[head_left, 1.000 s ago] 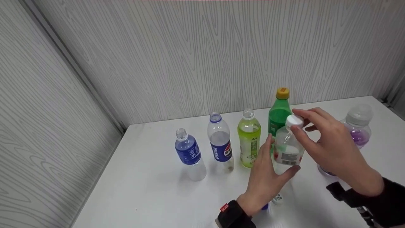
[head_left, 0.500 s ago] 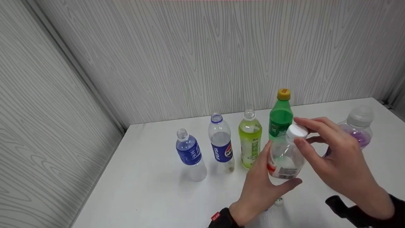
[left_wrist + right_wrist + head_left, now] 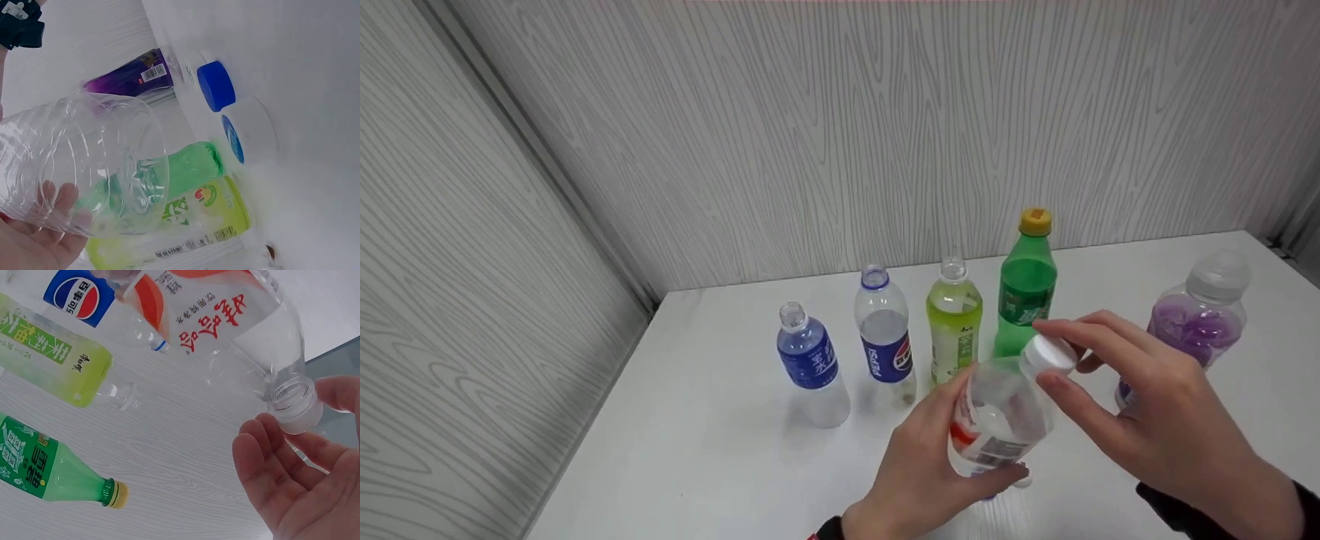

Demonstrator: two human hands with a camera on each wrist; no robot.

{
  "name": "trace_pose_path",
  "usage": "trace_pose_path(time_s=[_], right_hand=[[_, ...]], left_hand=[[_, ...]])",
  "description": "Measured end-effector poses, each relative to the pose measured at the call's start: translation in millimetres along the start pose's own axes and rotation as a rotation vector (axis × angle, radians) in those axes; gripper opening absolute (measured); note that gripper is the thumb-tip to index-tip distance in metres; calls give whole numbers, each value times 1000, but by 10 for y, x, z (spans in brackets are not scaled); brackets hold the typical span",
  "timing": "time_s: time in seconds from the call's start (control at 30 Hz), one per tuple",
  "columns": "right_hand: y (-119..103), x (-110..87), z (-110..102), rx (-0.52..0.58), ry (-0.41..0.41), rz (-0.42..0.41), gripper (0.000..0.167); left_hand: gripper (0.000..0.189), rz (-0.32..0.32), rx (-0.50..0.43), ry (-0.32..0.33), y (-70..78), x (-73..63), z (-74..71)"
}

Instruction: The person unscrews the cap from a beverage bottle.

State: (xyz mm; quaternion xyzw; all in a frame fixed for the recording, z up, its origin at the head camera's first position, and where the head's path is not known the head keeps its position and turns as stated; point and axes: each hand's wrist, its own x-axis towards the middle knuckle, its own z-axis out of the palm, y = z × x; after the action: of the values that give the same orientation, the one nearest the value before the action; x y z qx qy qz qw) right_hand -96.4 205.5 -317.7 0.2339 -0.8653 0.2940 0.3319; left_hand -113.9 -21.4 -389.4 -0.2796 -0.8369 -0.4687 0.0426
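Note:
My left hand (image 3: pixel 919 465) grips the lower body of a clear plastic bottle (image 3: pixel 1009 420) with a red and white label, held tilted above the table with its neck up and to the right. The right hand (image 3: pixel 1155 412) pinches the bottle's white cap (image 3: pixel 1048 354) between thumb and fingers. In the right wrist view the cap (image 3: pixel 304 417) sits on the bottle mouth, thumb on one side and fingers on the other. The left wrist view shows the bottle's ridged base (image 3: pixel 121 163), with left fingers (image 3: pixel 62 197) seen through the plastic.
Behind stand a blue-labelled bottle (image 3: pixel 808 364), a Pepsi bottle (image 3: pixel 889 360) and a lime-green bottle (image 3: pixel 955 330), all uncapped. A green bottle (image 3: pixel 1026 281) wears a yellow cap. Right stands a purple bottle (image 3: pixel 1192 330). Loose blue (image 3: pixel 216 85) and white caps (image 3: pixel 256 132) lie below the hands.
Both hands have moved down and left with the bottle, which now leans further over. The right hand stays at the cap; the standing bottles have not moved.

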Motion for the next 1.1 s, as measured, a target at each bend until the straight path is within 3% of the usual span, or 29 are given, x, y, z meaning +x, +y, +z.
trace_pose_path(time_s=[0.2, 0.5, 0.73, 0.8, 0.9, 1.1], right_hand=[[-43, -17, 74, -24, -16, -25, 42], [-116, -8, 243, 6, -13, 129, 17], [-78, 3, 280, -102, -217, 336, 10], [-69, 8, 294, -126, -229, 358, 10], [-64, 2, 332, -135, -157, 319, 12], [-56, -17, 388, -111, -21, 211, 17]], left_hand=[[82, 28, 186, 41, -73, -105, -142], [83, 174, 449, 135, -162, -163, -211], [84, 220, 625, 158, -159, -192, -150], [83, 216, 633, 157, -162, -197, -144], [81, 192, 591, 134, -164, -198, -144], [76, 78, 389, 9, -136, -191, -161]])
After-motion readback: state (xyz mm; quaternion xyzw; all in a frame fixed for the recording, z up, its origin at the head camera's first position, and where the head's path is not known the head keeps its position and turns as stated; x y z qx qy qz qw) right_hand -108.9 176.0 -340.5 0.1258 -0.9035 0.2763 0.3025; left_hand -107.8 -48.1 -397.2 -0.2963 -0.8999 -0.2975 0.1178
